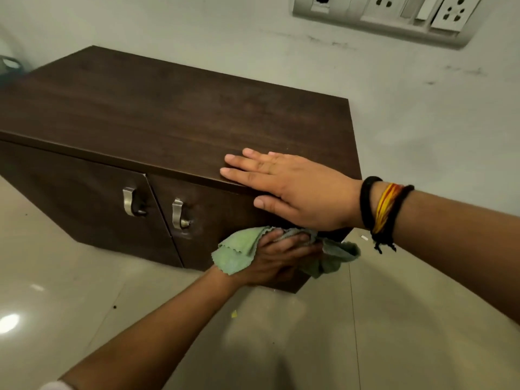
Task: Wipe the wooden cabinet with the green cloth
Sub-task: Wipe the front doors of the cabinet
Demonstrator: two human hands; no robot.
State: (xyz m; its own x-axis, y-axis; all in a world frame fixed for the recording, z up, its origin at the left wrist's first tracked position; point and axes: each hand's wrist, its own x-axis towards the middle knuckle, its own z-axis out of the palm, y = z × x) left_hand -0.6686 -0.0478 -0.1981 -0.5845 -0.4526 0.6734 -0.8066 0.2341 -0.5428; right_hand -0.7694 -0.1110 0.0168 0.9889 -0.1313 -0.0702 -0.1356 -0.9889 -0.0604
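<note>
The left hand [277,256] presses the green cloth [239,253] flat against the front of the wooden cabinet [157,114], on the right-hand door low down near the cabinet's right corner. The fingers are spread rather than curled, pinning the cloth to the door panel with the palm; crumpled folds of the cloth spill out on both sides of the hand, one flap hanging toward the handles and another bunching past the cabinet's right edge.

The right hand [292,187] lies open and flat on the cabinet's top, at its front right corner, directly above the cloth. Its fingers are stretched out along the top surface and the thumb hooks down over the front edge; it holds nothing. Black and orange-yellow thread bands [385,212] circle the right wrist.

The cabinet is dark brown with a bare top and two front doors, each with a curved metal handle [130,202] set close to the seam between them. It stands on a glossy pale tiled floor [84,291], its back against a grey-white wall [422,122] marked with dark scuffs. High on the wall, above the cabinet's right end, sits a switch and socket panel [394,15].
</note>
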